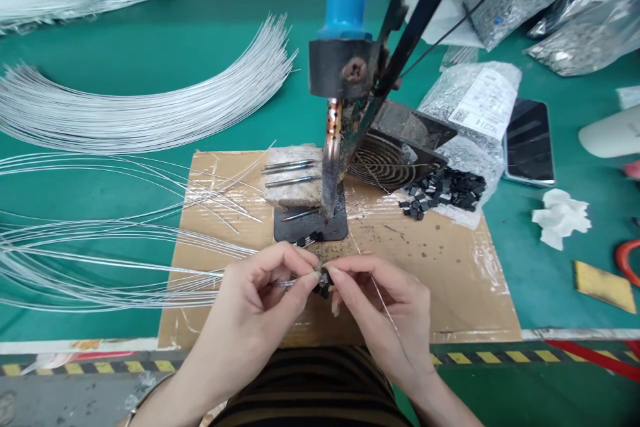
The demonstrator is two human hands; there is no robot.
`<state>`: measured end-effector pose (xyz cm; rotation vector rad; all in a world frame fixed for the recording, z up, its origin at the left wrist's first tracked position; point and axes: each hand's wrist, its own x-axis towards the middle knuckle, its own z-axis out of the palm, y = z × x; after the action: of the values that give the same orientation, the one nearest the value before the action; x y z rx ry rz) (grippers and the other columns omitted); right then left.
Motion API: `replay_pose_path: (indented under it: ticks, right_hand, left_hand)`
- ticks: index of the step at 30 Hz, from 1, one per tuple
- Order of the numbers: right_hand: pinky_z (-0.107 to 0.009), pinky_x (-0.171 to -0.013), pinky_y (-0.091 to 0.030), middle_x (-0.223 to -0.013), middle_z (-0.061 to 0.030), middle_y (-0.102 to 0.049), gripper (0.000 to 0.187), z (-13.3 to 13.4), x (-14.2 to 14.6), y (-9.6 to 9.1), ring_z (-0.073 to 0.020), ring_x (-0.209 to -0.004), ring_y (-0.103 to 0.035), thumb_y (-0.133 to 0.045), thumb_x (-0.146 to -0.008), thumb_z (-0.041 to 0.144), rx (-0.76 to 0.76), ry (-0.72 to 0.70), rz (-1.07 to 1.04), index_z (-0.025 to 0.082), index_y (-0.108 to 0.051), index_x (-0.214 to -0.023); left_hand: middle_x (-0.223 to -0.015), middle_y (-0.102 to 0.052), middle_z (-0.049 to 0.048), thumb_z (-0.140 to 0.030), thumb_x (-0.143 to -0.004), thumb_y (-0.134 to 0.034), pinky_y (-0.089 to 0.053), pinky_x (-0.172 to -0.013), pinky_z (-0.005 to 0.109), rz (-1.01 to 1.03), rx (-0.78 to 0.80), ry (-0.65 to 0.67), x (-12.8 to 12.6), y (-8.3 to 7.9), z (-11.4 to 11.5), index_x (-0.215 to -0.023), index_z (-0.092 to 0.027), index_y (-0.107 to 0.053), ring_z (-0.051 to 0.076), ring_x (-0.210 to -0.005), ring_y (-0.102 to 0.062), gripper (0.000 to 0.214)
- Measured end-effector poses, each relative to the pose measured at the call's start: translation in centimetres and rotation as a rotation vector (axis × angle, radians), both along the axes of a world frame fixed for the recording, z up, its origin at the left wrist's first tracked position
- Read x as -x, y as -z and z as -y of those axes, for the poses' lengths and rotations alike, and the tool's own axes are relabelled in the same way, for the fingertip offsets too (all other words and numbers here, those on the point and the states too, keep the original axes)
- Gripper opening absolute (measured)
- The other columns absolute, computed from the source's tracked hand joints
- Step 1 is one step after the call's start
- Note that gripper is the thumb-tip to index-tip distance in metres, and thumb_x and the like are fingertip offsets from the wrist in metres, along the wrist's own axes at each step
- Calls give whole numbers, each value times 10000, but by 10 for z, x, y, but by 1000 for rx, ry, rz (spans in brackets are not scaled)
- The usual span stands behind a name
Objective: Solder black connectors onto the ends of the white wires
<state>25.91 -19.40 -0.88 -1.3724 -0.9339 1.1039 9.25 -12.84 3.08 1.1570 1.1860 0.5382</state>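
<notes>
My left hand (265, 300) is closed in a pinch on thin white wires (195, 273) that trail off to the left. Fingertips of my right hand (387, 300) are pressed together on a small black connector (326, 276), right by the left fingertips. A thin silvery strand of solder wire (385, 307) runs across the right hand. Just above both hands, the tip of a blue-handled soldering iron (330, 180) points down from a black bracket (400, 33). More black connectors (309, 239) on wire ends lie beyond the left fingers. The exact joint between wire and connector is partly hidden by fingers.
Brown cardboard (450, 280) covers the green table. Behind the iron are a stone-like block (293, 177) with metal rods and a round-grilled fan (385, 163). Loose black connectors (445, 190) spill from a plastic bag (480, 100). A phone (530, 140) and bundled wires (150, 113) lie around.
</notes>
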Motion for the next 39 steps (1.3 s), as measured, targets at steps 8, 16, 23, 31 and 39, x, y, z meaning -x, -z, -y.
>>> replay_pose_path:
  ticks: [8, 16, 23, 31, 39]
  right_hand:
    - [-251, -594, -534, -711, 28, -733, 84, -1, 0, -1, -123, -590, -662, -760, -1032, 267, -17, 8, 12, 251, -827, -984]
    - [-328, -767, -554, -932, -28, -620, 414, 11, -8, 0, -170, -780, -611, -392, -1184, 314, -27, 112, 345, 308, -686, -1476]
    - [-312, -693, -551, -775, 38, -711, 349, 13, 3, -10, -173, -651, -633, -478, -1151, 289, 21, 145, 318, 311, -509, -1497]
    - [-265, -676, -487, -832, 27, -561, 177, 10, -21, -9, -128, -719, -561, -566, -1087, 153, -74, -6, 393, 253, -555, -942]
    - [-247, -704, -507, -845, 32, -648, 181, -6, -19, -20, -116, -780, -632, -671, -1006, 101, -128, -231, 339, 232, -598, -904]
  left_hand:
    - [-936, -779, 33, -234, -942, -792, -560, -725, 196, 32, 2, -35, -3, 2, 0, -779, -194, -768, 136, -783, -717, 169]
    - [-937, -776, 9, -214, -950, -784, -540, -733, 152, 17, -23, -42, -3, 8, -4, -781, -206, -755, 112, -826, -718, 171]
    - [-924, -781, 8, -208, -954, -771, -524, -721, 165, -23, -90, -42, -6, 8, -9, -780, -199, -753, 117, -823, -701, 175]
    - [-949, -779, 1, -216, -944, -773, -504, -654, 139, -54, -96, -65, -8, 9, -15, -781, -201, -739, 97, -788, -693, 167]
    - [-937, -786, 17, -219, -892, -774, -511, -628, 170, -75, -105, -55, -11, 9, -21, -780, -197, -736, 119, -765, -706, 120]
